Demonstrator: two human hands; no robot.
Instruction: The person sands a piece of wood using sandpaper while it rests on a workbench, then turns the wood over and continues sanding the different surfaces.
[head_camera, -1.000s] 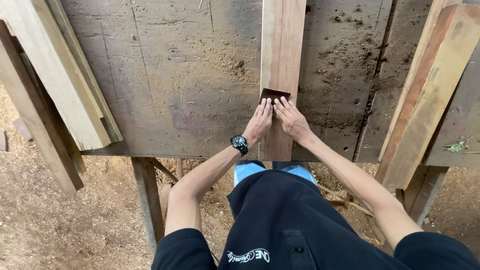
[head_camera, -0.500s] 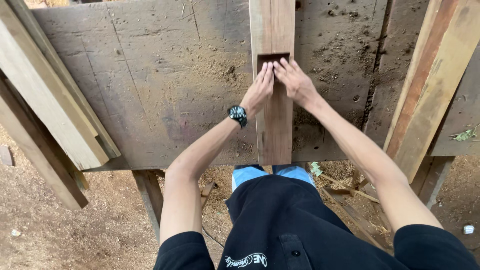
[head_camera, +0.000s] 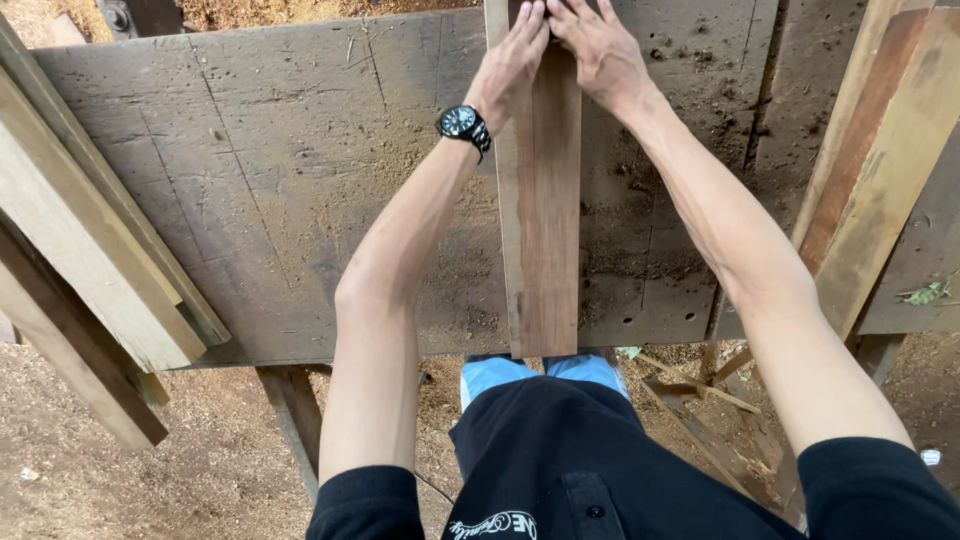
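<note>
Though fingertips cut off at top edge, we note left hand (head_camera: 508, 68), right hand (head_camera: 598, 48) fingers flat, together on plank (head_camera: 545, 230); we see plank pushed farther along bench (head_camera: 280, 170).

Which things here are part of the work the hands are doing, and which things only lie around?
In use:
- reddish plank, lying along the workbench
- left hand and right hand, both pressed flat on the plank's far end

Lying about:
- pale boards stacked at the bench's left edge
- boards leaning on the right
- wood scraps on the sawdust ground below
</note>
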